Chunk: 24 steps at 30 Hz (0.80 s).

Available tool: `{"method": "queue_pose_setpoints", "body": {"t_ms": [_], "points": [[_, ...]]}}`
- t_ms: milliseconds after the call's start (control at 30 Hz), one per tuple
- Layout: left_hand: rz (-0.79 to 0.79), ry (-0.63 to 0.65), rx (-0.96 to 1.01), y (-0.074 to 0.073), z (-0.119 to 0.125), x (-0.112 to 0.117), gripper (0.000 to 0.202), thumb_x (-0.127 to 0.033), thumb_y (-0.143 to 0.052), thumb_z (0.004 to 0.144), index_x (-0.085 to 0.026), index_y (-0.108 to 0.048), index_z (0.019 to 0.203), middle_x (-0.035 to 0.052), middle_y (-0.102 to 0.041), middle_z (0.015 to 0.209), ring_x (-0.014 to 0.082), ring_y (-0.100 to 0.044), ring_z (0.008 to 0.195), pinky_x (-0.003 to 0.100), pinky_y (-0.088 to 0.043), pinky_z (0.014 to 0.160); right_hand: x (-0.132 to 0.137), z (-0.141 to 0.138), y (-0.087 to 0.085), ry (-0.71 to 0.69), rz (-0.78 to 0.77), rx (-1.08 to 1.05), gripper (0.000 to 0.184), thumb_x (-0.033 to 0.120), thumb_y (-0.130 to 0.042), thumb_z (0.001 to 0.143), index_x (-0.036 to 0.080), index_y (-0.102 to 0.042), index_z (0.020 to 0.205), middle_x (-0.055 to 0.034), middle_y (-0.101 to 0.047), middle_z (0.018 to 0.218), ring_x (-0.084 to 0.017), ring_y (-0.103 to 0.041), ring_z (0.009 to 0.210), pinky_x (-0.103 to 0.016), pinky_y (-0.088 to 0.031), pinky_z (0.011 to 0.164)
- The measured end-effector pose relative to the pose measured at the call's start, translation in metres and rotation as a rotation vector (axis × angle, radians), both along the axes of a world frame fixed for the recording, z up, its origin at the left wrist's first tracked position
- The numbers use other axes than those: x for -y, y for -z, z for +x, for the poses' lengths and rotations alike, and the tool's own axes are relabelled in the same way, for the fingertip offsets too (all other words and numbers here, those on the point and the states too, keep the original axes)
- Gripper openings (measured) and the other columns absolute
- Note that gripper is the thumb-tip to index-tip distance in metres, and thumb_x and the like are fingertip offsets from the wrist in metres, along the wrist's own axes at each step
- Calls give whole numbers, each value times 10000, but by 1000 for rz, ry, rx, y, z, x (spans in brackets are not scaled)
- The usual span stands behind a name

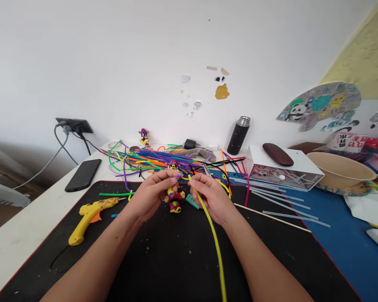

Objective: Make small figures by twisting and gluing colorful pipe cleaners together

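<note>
My right hand (pixel 210 197) pinches a long yellow pipe cleaner (pixel 214 235) near its upper end, and the rest hangs down toward me. Close beside it, my left hand (pixel 156 191) is closed at the fingertips on a small purple piece (pixel 177 176), too small to name surely. Between and behind my hands a small red and yellow figure (pixel 175 204) stands on the black mat (pixel 164 260), partly hidden by my fingers. A teal piece (pixel 192 201) lies just behind my right hand.
Many coloured pipe cleaners (pixel 164 158) are heaped at the back. A yellow glue gun (pixel 90 216) and a black phone (pixel 82 175) lie at left. Clear glue sticks (pixel 290 214), a wooden stick (pixel 271 217), a white box (pixel 285 167) and a black thermos (pixel 238 136) are at right.
</note>
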<state>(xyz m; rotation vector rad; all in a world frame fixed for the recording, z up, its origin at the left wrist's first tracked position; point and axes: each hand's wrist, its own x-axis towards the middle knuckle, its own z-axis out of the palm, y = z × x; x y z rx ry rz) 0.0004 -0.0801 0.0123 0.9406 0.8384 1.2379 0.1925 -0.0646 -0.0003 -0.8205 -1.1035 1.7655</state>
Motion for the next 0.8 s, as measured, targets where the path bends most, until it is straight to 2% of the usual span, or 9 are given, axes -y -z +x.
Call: {"method": "queue_pose_setpoints", "body": {"t_ms": [100,267,500,667,800], "points": [[-21,42,0,0,0,0,250,-290,-839,811,-154,-746,1000,5,-630,640,98,-519,562,197,-417,543,0,-3,1,31,53,48,420,504,-876,735,182,-640,867,58,-561,571,-61,-406,438,-191,-249,402],[-87,112,30,-6,3,3,255,-276,-843,782,-174,-645,907,-17,-605,571,90,-486,486,188,-365,483,1,-6,2,35,94,27,454,530,-879,734,184,-671,942,63,-561,603,-66,-414,451,-204,-276,412],[-54,162,-122,-7,5,8,282,-354,-798,842,-191,-584,928,-20,-641,614,101,-533,515,200,-412,517,1,-7,9,-3,187,102,435,516,-853,781,189,-688,1013,47,-590,638,-96,-496,527,-226,-330,477],[17,169,-254,-1,4,7,287,-402,-754,897,-210,-554,972,-24,-652,640,119,-562,560,210,-425,542,2,-9,9,58,242,176,378,521,-807,809,193,-676,946,47,-583,631,-108,-519,538,-238,-369,503],[16,182,-267,1,4,7,296,-431,-745,915,-205,-560,964,-26,-637,682,120,-570,590,218,-438,557,3,-9,7,97,299,237,307,480,-758,843,193,-661,891,48,-582,617,-105,-515,514,-241,-378,507]]}}
